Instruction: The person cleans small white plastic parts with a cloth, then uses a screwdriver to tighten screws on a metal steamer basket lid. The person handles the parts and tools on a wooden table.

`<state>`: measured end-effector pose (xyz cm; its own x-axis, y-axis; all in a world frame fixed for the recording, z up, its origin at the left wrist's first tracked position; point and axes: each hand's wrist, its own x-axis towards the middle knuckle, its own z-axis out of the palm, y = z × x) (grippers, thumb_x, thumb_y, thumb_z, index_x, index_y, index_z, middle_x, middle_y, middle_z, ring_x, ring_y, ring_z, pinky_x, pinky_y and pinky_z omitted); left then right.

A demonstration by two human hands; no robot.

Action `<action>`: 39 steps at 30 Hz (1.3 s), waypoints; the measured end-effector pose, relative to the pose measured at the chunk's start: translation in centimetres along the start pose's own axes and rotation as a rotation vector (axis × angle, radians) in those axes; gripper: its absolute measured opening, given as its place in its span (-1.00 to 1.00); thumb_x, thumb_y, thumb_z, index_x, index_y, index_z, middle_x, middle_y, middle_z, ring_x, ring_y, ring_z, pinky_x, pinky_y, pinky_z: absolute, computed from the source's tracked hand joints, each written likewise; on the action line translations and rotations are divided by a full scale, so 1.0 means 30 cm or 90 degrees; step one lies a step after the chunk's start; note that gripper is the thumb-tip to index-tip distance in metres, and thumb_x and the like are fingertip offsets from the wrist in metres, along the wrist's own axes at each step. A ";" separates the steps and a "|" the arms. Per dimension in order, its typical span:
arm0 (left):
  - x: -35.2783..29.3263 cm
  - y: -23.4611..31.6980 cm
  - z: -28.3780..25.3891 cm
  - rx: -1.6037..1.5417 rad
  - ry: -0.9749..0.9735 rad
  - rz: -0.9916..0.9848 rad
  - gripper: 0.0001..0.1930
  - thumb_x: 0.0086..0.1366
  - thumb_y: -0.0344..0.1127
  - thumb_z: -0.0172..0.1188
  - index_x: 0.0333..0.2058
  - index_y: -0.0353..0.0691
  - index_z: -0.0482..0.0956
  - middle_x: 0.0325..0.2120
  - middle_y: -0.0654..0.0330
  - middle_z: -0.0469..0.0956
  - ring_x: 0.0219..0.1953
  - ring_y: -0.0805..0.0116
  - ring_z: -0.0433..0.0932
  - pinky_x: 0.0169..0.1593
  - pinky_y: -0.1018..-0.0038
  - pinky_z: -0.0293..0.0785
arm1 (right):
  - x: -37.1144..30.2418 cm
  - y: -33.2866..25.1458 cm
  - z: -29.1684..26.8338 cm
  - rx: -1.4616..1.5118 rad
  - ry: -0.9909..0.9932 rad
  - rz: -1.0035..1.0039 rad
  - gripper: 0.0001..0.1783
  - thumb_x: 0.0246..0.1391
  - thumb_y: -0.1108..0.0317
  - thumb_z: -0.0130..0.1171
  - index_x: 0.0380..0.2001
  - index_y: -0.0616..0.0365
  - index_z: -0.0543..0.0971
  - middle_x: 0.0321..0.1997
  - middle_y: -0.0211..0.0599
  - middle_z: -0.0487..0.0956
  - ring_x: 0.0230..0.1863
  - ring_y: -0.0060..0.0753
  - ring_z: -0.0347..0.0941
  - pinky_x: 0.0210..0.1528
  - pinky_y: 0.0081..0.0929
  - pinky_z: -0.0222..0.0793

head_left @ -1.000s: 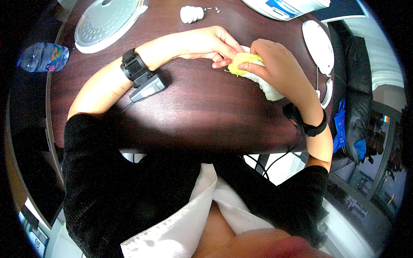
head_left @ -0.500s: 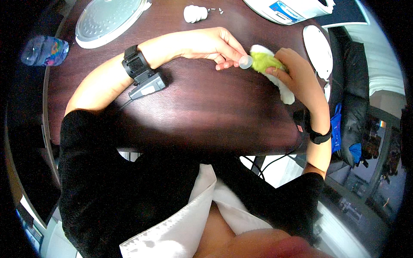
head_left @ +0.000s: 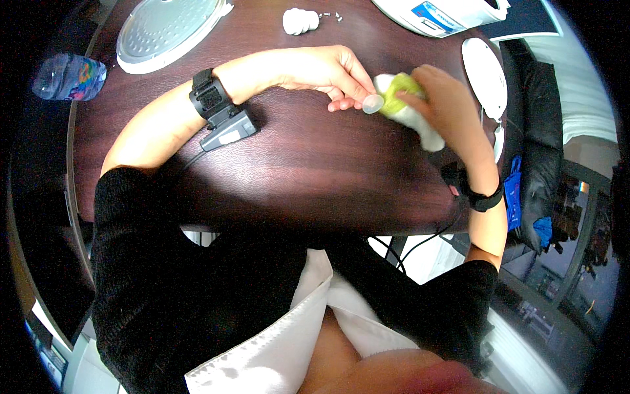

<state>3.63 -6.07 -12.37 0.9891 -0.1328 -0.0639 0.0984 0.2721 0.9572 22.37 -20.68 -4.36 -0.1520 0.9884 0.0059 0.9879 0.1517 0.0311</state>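
My left hand [head_left: 328, 71] pinches a small round translucent disc [head_left: 373, 104] between thumb and forefinger, with the other fingers curled beneath. Just to its right, my right hand [head_left: 447, 105] grips a soft, fuzzy yellow-green and white cloth [head_left: 396, 100]. The cloth's near edge is against or very close to the disc; I cannot tell whether they touch. A white end of the cloth hangs down below my right palm. Blur softens the right fingers and the cloth. Both hands are over the far right part of the dark brown table [head_left: 295, 157].
A ribbed white plastic piece [head_left: 300, 21] lies beyond my left hand, with small bits beside it. A round grey lid [head_left: 167, 33] and a clear bottle [head_left: 71, 77] are at left. A white tub [head_left: 441, 18] and a white oval piece [head_left: 484, 75] are at right.
My right hand has shifted a little left and up with the cloth, which has turned and bunched nearer the disc. My left hand and the disc have barely moved.
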 end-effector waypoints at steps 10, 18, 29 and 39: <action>0.004 0.022 0.001 -0.098 0.038 -0.037 -0.75 0.25 -0.33 0.22 -0.22 -0.44 0.59 -0.56 0.23 0.54 -0.58 0.57 0.50 -0.53 0.66 0.47 | -0.095 0.208 -0.055 -0.203 0.078 0.123 -0.65 -0.05 0.10 0.27 -0.44 0.19 0.50 -0.43 -0.17 0.51 -0.30 -0.07 0.48 -0.26 -0.21 0.41; 0.002 0.022 -0.004 -0.123 0.039 -0.042 -0.76 0.27 -0.31 0.19 -0.20 -0.40 0.56 -0.56 0.24 0.54 -0.58 0.57 0.51 -0.51 0.68 0.49 | -0.015 -0.041 -0.020 0.160 -0.030 0.120 -0.61 -0.05 0.03 0.30 -0.36 0.14 0.53 -0.39 -0.22 0.55 -0.40 -0.15 0.52 -0.38 -0.32 0.38; -0.055 0.175 -0.008 0.246 0.219 -0.080 -0.67 0.22 -0.09 0.20 -0.30 -0.29 0.59 -0.48 0.24 0.59 -0.50 0.51 0.54 -0.45 0.63 0.51 | 0.056 -0.040 0.040 0.086 0.090 0.029 -0.74 0.05 0.20 0.19 -0.54 0.12 0.44 -0.56 -0.22 0.48 -0.50 -0.08 0.47 -0.48 -0.24 0.33; -0.163 0.376 -0.010 0.528 0.407 -0.136 -0.77 0.15 -0.30 0.30 -0.31 -0.32 0.52 -0.57 0.28 0.53 -0.50 0.50 0.48 -0.37 0.56 0.41 | 0.042 0.037 0.095 0.039 0.046 -0.046 -0.77 0.01 0.15 0.21 -0.44 0.04 0.46 -0.52 -0.25 0.51 -0.45 -0.08 0.49 -0.44 -0.20 0.37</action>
<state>-0.06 -2.07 -1.33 0.8579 0.4888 -0.1582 0.4090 -0.4635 0.7861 23.36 -19.24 -7.16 -0.2218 0.9720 0.0779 0.9741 0.2245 -0.0276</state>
